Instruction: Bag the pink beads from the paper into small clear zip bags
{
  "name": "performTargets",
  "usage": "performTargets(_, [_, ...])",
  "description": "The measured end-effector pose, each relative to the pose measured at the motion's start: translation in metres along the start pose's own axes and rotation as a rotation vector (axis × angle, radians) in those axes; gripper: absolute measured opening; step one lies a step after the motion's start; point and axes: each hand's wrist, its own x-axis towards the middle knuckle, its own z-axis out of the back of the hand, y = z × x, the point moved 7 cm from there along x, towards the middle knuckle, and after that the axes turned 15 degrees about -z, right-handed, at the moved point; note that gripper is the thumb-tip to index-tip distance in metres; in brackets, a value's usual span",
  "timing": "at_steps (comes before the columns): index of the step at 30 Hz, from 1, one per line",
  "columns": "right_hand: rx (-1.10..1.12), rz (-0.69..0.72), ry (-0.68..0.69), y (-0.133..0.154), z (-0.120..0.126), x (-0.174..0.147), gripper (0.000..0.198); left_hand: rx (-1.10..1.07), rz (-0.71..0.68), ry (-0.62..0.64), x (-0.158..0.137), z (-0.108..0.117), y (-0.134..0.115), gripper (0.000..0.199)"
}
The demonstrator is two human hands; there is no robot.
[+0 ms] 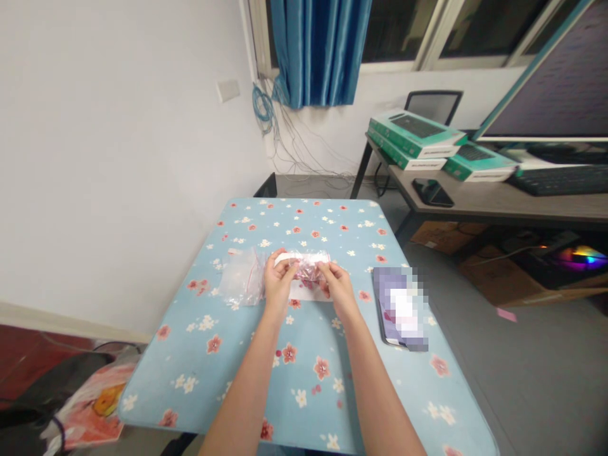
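Observation:
Between my two hands is a small clear plastic bag (310, 271), its contents pinkish and too small to name. My left hand (279, 278) pinches the bag's left side between thumb and fingers. On the other side, my right hand (336, 282) grips its right edge the same way. Beneath the bag lies a white card or sheet (299, 291), partly covered by the hands. Left of my left hand, several clear zip bags (242, 277) with a reddish seal line lie flat on the flowered blue table (247, 380).
A phone-like device (399, 310), partly blurred out, lies on the table's right side. Beyond stands a desk (470, 206) with green keyboard boxes (413, 133), a black phone (432, 192) and a keyboard (560, 180). A white wall (118, 158) borders the left.

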Motion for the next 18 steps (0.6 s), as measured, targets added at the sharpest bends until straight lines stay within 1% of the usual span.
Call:
performTargets(3, [-0.006, -0.005, 0.031, 0.0, -0.003, -0.001, 0.038, -0.048, 0.03, 0.007, 0.0, -0.002, 0.001, 0.048])
performTargets(6, [0.022, 0.005, 0.066, 0.002, -0.004, -0.002, 0.038, -0.076, 0.041, -0.022, 0.0, 0.0, 0.002, 0.047])
performTargets(9, [0.073, 0.031, 0.08, 0.003, -0.004, -0.002, 0.039, -0.108, 0.032, -0.043, 0.002, 0.001, 0.0, 0.045])
performTargets(11, [0.138, 0.036, 0.086, 0.003, -0.004, -0.001, 0.039, -0.171, 0.03, -0.028, 0.002, 0.0, -0.001, 0.042])
performTargets(14, [0.272, -0.011, 0.09, 0.0, -0.003, 0.001, 0.036, -0.309, 0.068, 0.068, 0.0, -0.008, -0.004, 0.041])
performTargets(16, [0.349, -0.064, 0.098, -0.004, -0.004, 0.002, 0.034, -0.397, 0.123, 0.162, -0.005, -0.017, -0.005, 0.044])
performTargets(18, [0.41, -0.11, 0.128, -0.007, -0.006, 0.003, 0.033, -0.449, 0.168, 0.229, -0.009, -0.023, -0.006, 0.046])
